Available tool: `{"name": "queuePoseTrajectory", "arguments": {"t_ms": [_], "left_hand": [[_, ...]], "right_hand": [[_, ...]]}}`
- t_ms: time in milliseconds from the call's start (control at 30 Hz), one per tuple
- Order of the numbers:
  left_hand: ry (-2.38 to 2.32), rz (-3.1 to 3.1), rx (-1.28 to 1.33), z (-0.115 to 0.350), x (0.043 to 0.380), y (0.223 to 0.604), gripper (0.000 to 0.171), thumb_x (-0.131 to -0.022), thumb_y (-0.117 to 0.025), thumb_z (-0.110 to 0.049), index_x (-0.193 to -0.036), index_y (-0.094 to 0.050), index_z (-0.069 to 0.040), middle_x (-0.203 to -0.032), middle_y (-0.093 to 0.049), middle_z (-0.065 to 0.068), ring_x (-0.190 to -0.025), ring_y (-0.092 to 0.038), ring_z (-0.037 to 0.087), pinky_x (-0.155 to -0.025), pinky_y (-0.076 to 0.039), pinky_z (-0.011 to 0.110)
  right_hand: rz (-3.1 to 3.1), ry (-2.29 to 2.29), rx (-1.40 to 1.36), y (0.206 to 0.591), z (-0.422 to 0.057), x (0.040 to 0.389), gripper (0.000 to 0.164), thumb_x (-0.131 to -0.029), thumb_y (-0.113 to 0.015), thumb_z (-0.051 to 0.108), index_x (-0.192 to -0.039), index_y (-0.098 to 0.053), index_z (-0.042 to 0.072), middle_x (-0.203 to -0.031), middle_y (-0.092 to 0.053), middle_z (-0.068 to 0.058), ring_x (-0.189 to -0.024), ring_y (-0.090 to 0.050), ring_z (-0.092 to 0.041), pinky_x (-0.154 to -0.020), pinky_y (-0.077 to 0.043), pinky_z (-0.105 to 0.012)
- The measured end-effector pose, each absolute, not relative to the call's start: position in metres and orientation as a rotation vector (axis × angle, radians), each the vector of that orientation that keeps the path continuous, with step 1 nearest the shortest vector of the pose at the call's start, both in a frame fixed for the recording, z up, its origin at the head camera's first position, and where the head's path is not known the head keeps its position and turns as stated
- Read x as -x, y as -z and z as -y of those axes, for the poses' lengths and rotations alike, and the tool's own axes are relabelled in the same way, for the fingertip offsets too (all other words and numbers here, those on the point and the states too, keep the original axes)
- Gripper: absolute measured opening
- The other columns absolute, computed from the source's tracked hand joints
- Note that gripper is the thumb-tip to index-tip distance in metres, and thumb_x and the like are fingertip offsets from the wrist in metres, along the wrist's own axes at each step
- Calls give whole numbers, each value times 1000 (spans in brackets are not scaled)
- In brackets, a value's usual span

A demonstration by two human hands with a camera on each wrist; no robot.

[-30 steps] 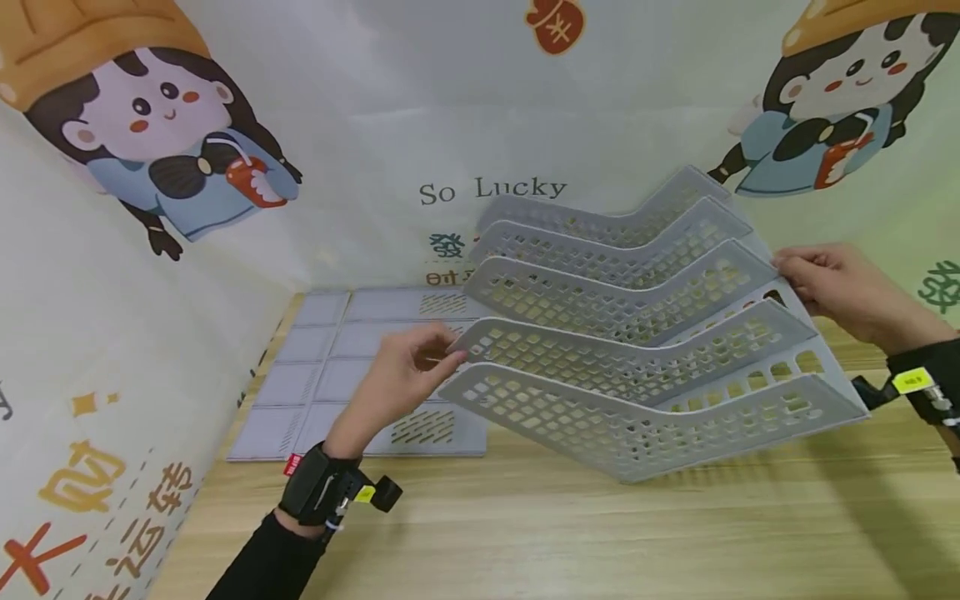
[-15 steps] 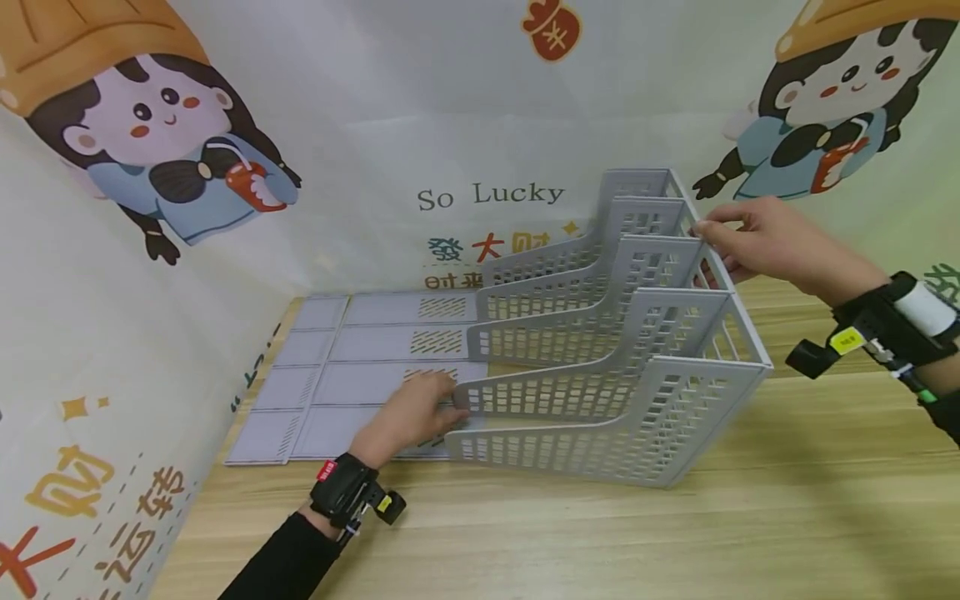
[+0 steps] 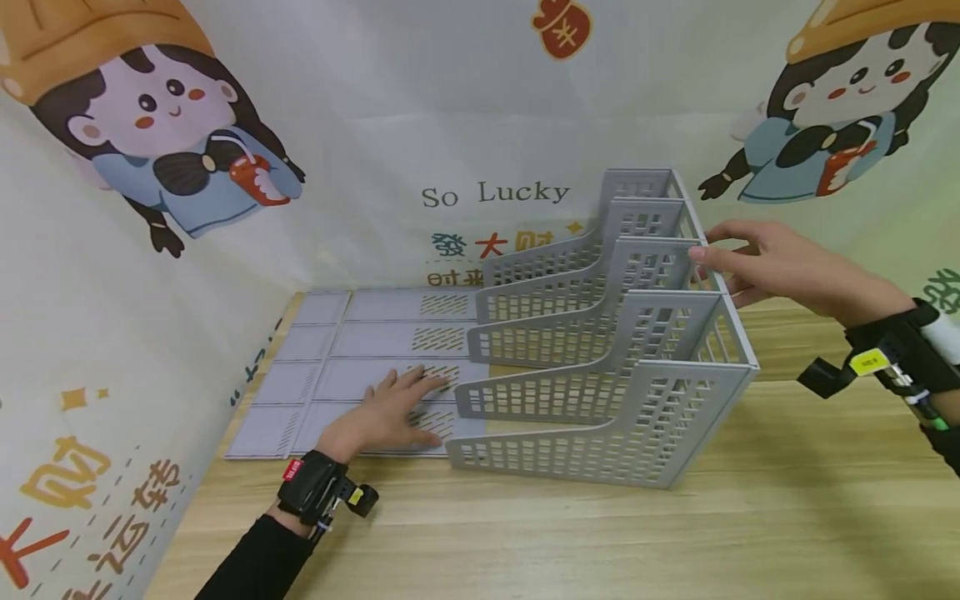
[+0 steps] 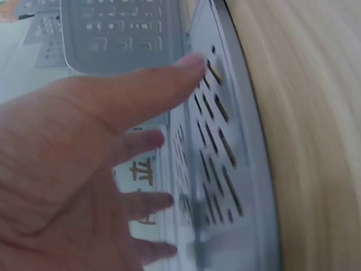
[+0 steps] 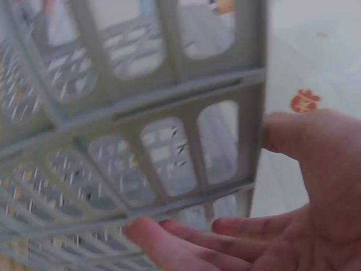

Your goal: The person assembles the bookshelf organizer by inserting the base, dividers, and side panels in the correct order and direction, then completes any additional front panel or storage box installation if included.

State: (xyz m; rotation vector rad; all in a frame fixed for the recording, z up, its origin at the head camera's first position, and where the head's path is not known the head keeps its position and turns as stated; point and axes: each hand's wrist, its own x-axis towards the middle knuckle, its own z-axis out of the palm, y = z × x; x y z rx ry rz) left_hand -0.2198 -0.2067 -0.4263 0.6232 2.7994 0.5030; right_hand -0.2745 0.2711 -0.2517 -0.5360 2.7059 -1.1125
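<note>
Holding a grey perforated rack upright on the tabletop by its top edge.

Gripping that edge at the tall back with the right hand, with thumb on the near side and fingers behind; with five walls in a row, each curving down to a low end at left. To the left, holding the left hand over a flat grey panel with slotted patches, with fingers loosely spread and thumb beside the rack's nearest low end; too unclear to say if touching. Behind, lined by a pale backdrop with cartoon figures and "So Lucky".
</note>
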Motion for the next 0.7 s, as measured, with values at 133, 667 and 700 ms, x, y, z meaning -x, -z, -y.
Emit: {"name": "queuePoseTrajectory", "arguments": {"t_ms": [133,667,700], "left_hand": [[-460,-2741,-563,210,219,430,81,-92,-74,-46,-158,-38,-18,-164,-10,28,-140,-5,65,-103,-9,83],[-388,-2792,-536,197,205,439,79,-95,-65,-54,-161,-34,-21,-164,-7,26,-141,-5,63,-105,-7,82],[-387,-2797,-531,195,204,438,79,-96,-65,-54,-161,-34,-21,-164,-8,27,-141,-5,63,-104,-7,82]], "right_hand": [[-2674,1121,549,249,-270,272,57,-105,-56,30,-147,-39,-5,-118,-65,-25,-85,-71,-26,-72,-60,-31],[-3153,939,696,254,-264,289,29,-101,-54,14,-108,-71,-9,-94,-72,-24,-75,-65,-27,-58,-42,-23],[-3153,947,693,254,-265,290,30,-101,-54,15,-109,-70,-10,-95,-72,-25,-78,-66,-30,-59,-43,-23]]}}
